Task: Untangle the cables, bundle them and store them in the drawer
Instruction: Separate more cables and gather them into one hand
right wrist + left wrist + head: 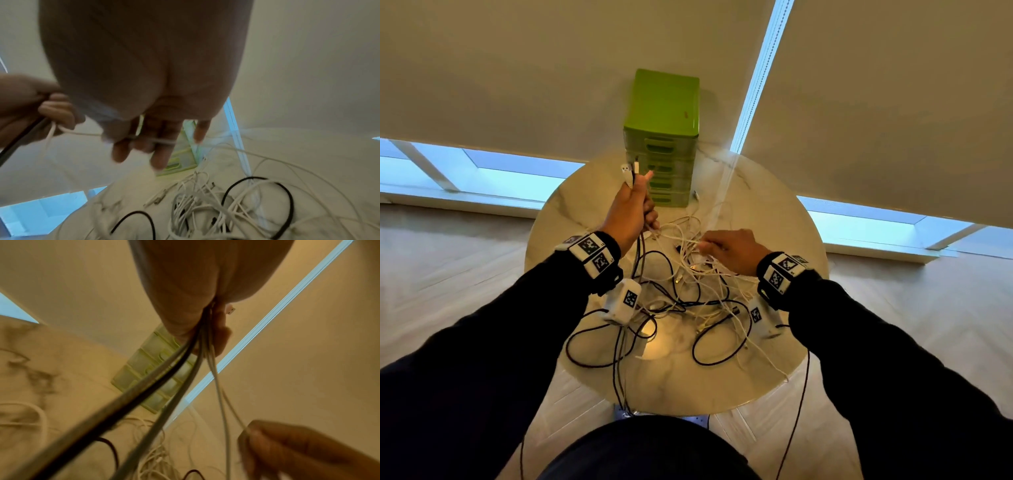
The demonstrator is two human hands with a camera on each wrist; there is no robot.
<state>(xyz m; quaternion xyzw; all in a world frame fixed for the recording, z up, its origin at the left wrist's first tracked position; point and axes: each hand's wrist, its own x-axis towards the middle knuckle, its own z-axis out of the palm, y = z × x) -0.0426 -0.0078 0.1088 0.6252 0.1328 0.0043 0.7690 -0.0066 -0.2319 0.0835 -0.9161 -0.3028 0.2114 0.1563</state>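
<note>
A tangle of white and black cables (688, 284) lies on the round marble table (774, 359). My left hand (631, 209) is raised and grips a bunch of cable ends, with white plugs (630, 170) sticking up from the fist; black and white strands hang from it (185, 356). My right hand (729, 248) is lower, over the pile, and pinches one thin white cable (86, 134) that runs across to the left hand (30, 110). The green drawer unit (662, 137) stands at the table's far edge, all its drawers closed.
Cable loops (592, 346) reach the near and left edges of the table, and some black leads hang off the front. Pale roller blinds (893, 102) cover the windows behind the drawer unit. Light wooden floor (448, 260) surrounds the table.
</note>
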